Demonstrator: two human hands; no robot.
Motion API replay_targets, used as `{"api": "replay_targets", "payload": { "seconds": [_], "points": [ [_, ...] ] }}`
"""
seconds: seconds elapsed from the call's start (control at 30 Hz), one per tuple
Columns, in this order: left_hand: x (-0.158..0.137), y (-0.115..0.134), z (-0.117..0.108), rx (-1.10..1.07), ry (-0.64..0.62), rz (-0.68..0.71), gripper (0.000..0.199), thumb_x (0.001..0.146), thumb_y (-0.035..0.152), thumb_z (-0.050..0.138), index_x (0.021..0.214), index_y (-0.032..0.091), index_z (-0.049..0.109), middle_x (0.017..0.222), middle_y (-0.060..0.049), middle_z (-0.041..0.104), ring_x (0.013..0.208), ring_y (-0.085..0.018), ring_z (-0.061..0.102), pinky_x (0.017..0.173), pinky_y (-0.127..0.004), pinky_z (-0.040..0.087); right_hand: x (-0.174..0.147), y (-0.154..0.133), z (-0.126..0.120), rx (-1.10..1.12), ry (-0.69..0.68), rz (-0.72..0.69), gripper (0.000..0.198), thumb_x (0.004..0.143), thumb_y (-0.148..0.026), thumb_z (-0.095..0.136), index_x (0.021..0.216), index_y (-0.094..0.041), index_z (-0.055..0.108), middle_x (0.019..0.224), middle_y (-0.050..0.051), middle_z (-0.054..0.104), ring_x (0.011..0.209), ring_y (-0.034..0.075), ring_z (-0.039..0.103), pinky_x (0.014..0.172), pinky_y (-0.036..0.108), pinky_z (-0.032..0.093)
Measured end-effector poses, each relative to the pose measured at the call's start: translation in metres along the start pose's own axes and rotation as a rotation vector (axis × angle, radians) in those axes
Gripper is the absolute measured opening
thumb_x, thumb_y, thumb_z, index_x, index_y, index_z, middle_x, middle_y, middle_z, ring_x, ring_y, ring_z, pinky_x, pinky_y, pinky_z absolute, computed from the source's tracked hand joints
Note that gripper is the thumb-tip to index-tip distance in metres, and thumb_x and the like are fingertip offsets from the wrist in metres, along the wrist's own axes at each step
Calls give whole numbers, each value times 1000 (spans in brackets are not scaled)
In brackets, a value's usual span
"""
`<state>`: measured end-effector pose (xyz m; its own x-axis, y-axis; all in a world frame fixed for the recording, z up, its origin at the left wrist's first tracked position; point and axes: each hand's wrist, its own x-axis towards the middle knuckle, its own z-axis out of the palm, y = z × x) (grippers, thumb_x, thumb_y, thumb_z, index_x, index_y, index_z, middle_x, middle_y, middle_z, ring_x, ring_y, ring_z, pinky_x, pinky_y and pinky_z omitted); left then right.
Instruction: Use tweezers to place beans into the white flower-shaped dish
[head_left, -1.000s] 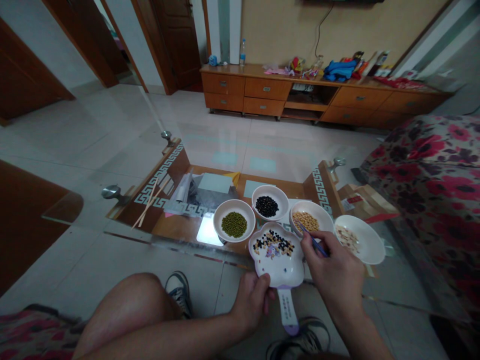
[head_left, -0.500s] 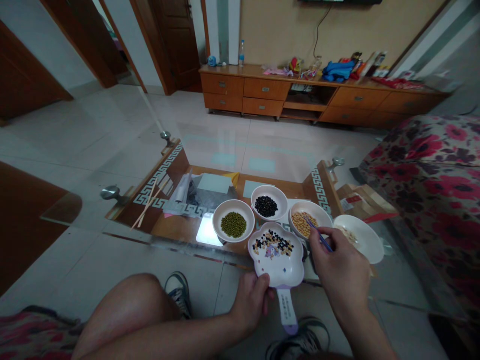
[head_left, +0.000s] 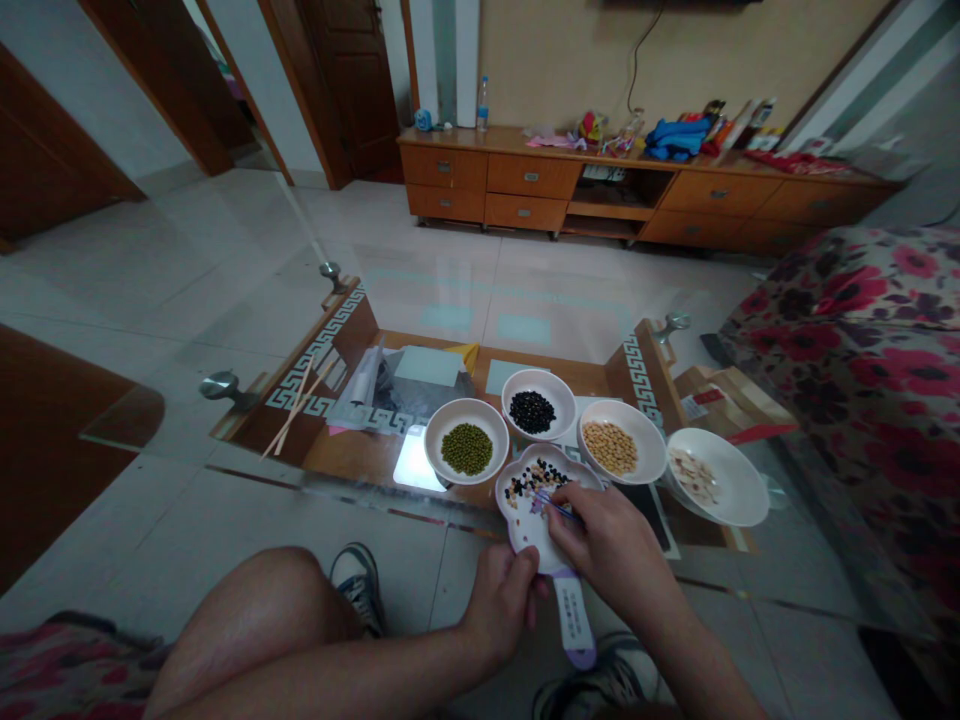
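Observation:
My left hand point(head_left: 504, 595) grips the lower left rim of a white flower-shaped dish point(head_left: 544, 550) with a purple-edged handle. Mixed black and yellow beans point(head_left: 551, 473) lie in the dish's far half. Over the dish, my right hand point(head_left: 607, 530) pinches slim purple tweezers point(head_left: 564, 511), their tips down at the beans; whether they hold one is too small to tell. Around the dish's far side stand a bowl of green beans point(head_left: 466, 449), a bowl of black beans point(head_left: 532, 411) and a bowl of yellow soybeans point(head_left: 610, 447).
A tilted white bowl with pale pieces point(head_left: 742, 490) stands at the right on the glass table point(head_left: 375, 480). Wooden chopsticks point(head_left: 298, 408) lie at the left. Papers point(head_left: 367, 385) rest on the shelf below the glass. A paper bag point(head_left: 739, 398) is at the right.
My right hand has moved left with the tweezers, from the soybean bowl to over the flower-shaped dish. My left hand stays on the dish's rim.

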<state>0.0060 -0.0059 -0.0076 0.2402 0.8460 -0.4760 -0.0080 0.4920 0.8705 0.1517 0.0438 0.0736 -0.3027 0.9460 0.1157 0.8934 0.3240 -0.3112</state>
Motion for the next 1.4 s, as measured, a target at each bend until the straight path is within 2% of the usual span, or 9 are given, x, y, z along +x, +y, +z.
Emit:
{"api": "replay_targets", "payload": {
  "seconds": [1.07,1.23,1.4],
  "points": [
    [-2,1,-1,6,-4,16,68,80,77,33,54,18,55,37,1,40,34,-11,37,41,-24,26,2,0,7,-21,-35,-21,20,95,-30,47,91,-21,65,78,2,71,70,17,64,69,29,38],
    [-1,4,-1,12,-8,12,68,80,76,32,53,18,55,38,1,42,35,-11,38,42,-24,28,2,-1,3,24,66,-48,18,94,-29,50,93,-20,66,79,2,71,71,15,62,68,28,39],
    [0,4,1,4,5,5,66,80,75,34,54,18,55,40,0,44,35,-11,38,41,-24,27,4,0,1,39,278,-11,20,94,-33,52,94,-19,67,83,4,71,73,15,62,71,28,40]
  ]
}}
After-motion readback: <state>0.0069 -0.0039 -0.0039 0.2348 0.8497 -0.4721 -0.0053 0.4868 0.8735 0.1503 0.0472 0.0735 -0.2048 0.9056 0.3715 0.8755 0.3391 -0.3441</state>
